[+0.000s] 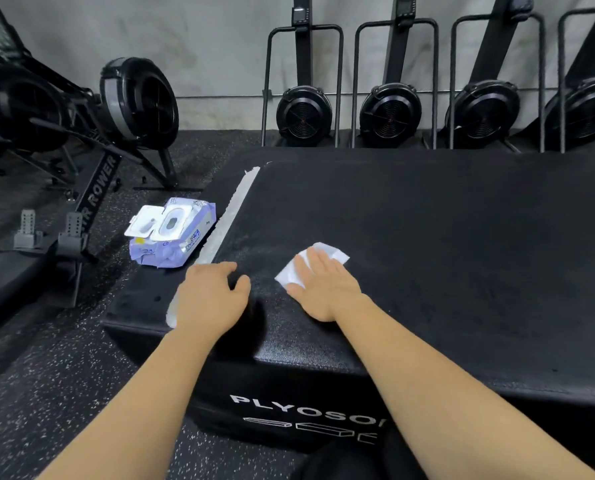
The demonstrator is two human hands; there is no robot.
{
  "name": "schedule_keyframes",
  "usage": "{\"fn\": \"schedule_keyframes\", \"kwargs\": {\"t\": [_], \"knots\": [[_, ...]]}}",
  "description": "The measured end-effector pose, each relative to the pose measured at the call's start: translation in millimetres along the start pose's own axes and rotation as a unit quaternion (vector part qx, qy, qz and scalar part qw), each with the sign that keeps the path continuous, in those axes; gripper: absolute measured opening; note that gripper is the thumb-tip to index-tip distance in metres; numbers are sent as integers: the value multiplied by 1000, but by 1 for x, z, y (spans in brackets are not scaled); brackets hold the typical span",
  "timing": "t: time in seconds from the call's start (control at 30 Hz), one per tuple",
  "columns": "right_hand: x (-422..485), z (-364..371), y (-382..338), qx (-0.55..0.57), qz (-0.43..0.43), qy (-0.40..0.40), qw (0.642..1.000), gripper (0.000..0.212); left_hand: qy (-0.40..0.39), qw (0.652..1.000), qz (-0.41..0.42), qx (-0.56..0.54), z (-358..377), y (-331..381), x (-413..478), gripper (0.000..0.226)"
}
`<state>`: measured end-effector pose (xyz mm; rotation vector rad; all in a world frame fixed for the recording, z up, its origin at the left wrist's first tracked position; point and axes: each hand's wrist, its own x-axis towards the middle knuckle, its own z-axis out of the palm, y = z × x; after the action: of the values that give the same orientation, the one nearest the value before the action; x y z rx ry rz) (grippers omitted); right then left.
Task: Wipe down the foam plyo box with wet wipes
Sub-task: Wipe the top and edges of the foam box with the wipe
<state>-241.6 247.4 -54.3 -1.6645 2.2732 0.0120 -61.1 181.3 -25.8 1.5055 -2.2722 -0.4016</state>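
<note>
The foam plyo box point(427, 254) fills the middle of my view, black, standing on the speckled rubber floor point(47, 393) with white lettering on its near side. On its top, toward the near left, lies a white wet wipe point(336, 252). My right hand point(323, 285) lies flat on it, fingers point(318, 263) straight and together, pressing rather than gripping. My left hand point(209, 299) rests on the box just left of that, fingers point(220, 271) bent down onto the surface and holding nothing. It lies across a pale strip point(233, 209) that runs along the box top. Beyond the strip, on the box's left part, sits a purple pack of wipes point(173, 233) with its lid flipped open. Rowing machines point(303, 116) line the wall behind.
</note>
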Motion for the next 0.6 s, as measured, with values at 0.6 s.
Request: {"fn": "schedule_keyframes", "kwargs": {"t": [0.6], "knots": [[43,1,-1,3,106,14,994,66,-31,987,80,138,88,5,59,56]]}}
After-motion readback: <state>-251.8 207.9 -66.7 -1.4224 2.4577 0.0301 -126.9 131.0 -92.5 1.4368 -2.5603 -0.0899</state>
